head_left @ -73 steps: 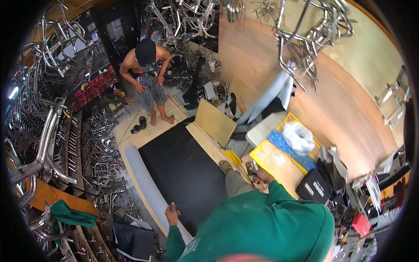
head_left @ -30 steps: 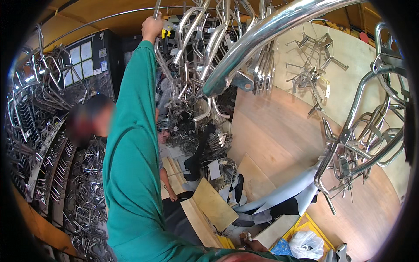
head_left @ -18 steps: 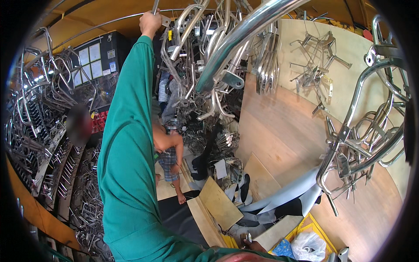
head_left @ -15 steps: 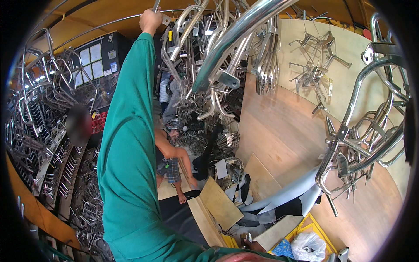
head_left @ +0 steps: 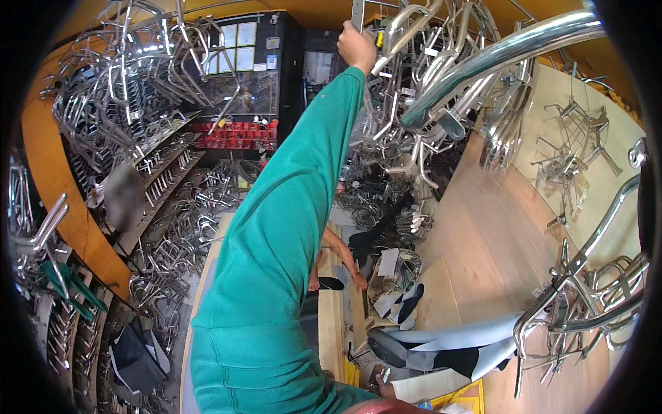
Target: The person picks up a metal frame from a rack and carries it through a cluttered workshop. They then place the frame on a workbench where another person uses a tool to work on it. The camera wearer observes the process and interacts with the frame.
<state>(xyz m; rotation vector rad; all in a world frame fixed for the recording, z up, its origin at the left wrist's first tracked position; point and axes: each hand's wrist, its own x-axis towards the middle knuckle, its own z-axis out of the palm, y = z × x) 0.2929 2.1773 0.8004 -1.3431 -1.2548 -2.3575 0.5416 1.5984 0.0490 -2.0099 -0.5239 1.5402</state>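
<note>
My left arm, in a green sleeve, reaches up through the middle of the view. My left hand [head_left: 356,45] is closed around a flat metal strip with holes [head_left: 358,14], high up beside hanging bent chrome tubes [head_left: 403,31]. The strip's upper end runs out of view. A thick chrome tube [head_left: 503,58] slants across the upper right, close to me. Low at the bottom edge, my right hand [head_left: 383,388] shows only in part, dark and closed around a small shiny piece that I cannot make out.
A co-worker's arm [head_left: 341,250] reaches down beyond my sleeve, the body mostly hidden. Metal frames hang at the right [head_left: 586,297] and upper left [head_left: 152,69]. Red bins [head_left: 238,136] stand at the back. Wooden boards [head_left: 483,214] lean at the right, near grey-white sheeting [head_left: 455,338].
My view has turned left, so the scene sits farther right and more racks show at the left. My left hand stays raised on the metal strip. My sleeve now covers more of the co-worker.
</note>
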